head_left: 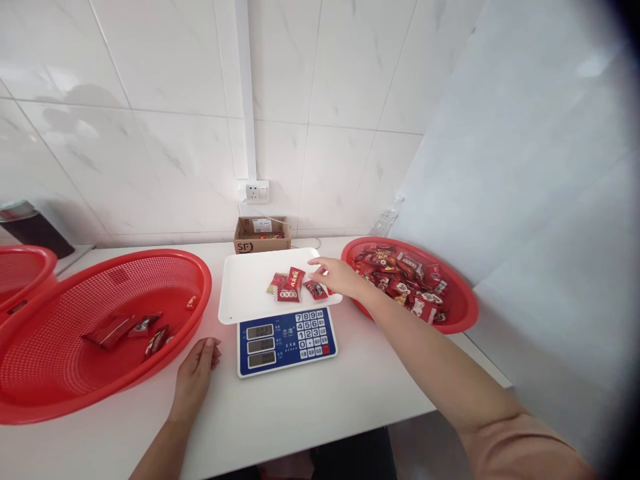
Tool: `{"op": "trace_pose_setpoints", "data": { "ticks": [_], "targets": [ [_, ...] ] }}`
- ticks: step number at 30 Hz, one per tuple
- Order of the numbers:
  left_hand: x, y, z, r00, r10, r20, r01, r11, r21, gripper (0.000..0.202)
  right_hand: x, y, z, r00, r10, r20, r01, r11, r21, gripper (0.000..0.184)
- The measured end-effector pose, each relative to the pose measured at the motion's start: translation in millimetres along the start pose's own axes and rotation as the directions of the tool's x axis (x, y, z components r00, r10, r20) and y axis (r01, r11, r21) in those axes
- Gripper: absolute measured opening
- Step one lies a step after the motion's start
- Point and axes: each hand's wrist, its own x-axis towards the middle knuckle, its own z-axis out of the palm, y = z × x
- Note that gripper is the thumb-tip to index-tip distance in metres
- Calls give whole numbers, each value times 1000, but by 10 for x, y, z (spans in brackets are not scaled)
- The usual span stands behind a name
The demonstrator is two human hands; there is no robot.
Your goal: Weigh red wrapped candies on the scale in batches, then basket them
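Note:
My right hand [334,275] reaches over the white weighing tray [245,287] of a digital scale, its thumb and forefinger apart. Just under its fingers lies a small dark red snack packet [316,289]; a bit of red also shows beneath the palm. Left of that, a larger red packet [291,285] overlaps a yellowish-red packet [276,283] on the tray. The scale's blue panel [287,341] has lit number windows and a keypad. My left hand [197,365] rests on the white table with fingers loosely curled, between the scale and a red basket, apparently holding nothing.
The large red basket [197,267] on the left contains several packets. A second red basket [463,307] on the right is heaped with packets. Behind the scale stands a cardboard box [263,243], below a wall socket [257,193]. Another red basket [47,257] is at far left.

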Motion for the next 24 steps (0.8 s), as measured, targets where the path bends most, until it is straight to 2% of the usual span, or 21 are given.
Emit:
{"op": "trace_pose_setpoints", "data": {
  "ticks": [3, 6, 8, 11, 13, 16, 18, 20, 22, 24],
  "targets": [
    [-8, 8, -2, 1000, 7, 7, -7, 1000, -2, 42, 132, 6, 57, 985, 59, -160, -48, 996, 70, 31],
    [-5, 13, -2, 1000, 14, 8, -14, 1000, 16, 44, 234, -3, 95, 982, 111, -156, -66, 960, 272, 31],
    [-3, 16, -4, 1000, 11, 3, -11, 1000, 20, 45, 278, 25, 87, 985, 100, -144, -53, 953, 297, 32],
    [0, 13, -8, 1000, 5, 3, -5, 1000, 9, 44, 270, 191, -52, 969, 73, -234, -56, 996, 76, 29],
    [5, 1, -9, 1000, -1, 9, 1, 1000, 7, 44, 186, 381, -220, 962, 117, -246, -153, 979, -133, 27],
    [22, -31, -4, 1000, -1, 24, 1, 1000, 8, 45, -57, 691, -462, 947, 309, -86, -320, 889, -327, 24],
    [36, -49, 4, 1000, -1, 32, 0, 1000, 2, 46, -249, 854, -548, 912, 410, 32, -372, 855, -362, 21],
    [46, -54, 10, 999, -10, 35, 9, 1000, 5, 47, -395, 961, -556, 863, 491, 117, -423, 830, -363, 27],
    [49, -44, 14, 999, -16, 35, 16, 1000, 18, 47, -453, 1033, -507, 801, 590, 101, -525, 773, -355, 34],
    [43, -29, 13, 999, -13, 36, 12, 999, 34, 46, -429, 1103, -436, 725, 689, -4, -651, 684, -330, 53]
  ]
}}
